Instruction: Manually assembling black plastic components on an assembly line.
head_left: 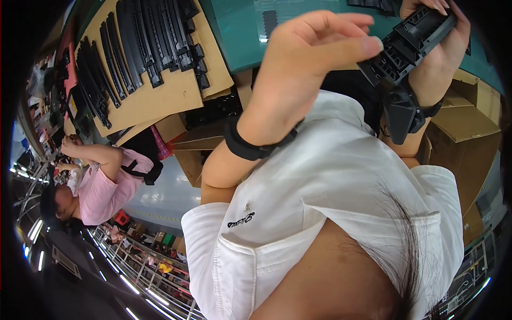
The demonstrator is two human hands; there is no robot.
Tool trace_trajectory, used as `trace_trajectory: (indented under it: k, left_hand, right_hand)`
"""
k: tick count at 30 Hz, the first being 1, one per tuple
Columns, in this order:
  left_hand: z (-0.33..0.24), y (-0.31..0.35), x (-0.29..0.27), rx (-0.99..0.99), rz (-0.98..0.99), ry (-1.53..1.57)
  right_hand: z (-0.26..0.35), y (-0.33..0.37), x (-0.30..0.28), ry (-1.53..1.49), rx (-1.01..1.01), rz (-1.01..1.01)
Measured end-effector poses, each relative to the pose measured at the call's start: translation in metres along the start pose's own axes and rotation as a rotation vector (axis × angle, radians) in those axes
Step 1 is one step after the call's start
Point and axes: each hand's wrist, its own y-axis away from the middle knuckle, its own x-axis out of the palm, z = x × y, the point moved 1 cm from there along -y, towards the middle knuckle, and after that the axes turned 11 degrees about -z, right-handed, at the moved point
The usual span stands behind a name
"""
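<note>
Upper right, by the green table (pixel 234 32): black part (pixel 408 45), oblong, ribbed, open-celled | rigid plastic, dull sheen | right hand (pixel 450 45) clamped round its outer end | left hand (pixel 312 50) alongside, fingers loosely bent, apart from thumb; contact unclear | curved black strips (pixel 130 42) on tan cardboard (pixel 160 101)

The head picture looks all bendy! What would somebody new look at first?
Probably the big white shirt filling the middle, then the black plastic part at the upper right, held in the right hand with the left hand close by. After that, perhaps the long black strips on cardboard at the upper left, and the person in pink below them.
</note>
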Motion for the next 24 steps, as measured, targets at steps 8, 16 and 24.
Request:
trace_trajectory:
  k: [8, 16, 24]
  left_hand:
    - [0.003, 0.012, 0.012, -0.083, -0.009, 0.227]
    - [0.006, 0.008, 0.017, -0.065, -0.011, 0.206]
    - [0.009, 0.008, 0.019, -0.036, 0.0, 0.21]
  right_hand:
    - [0.001, 0.009, 0.007, 0.033, -0.08, 0.083]
    - [0.008, 0.012, 0.008, 0.083, -0.15, 0.161]
    - [0.014, 0.014, 0.006, 0.092, -0.139, 0.172]
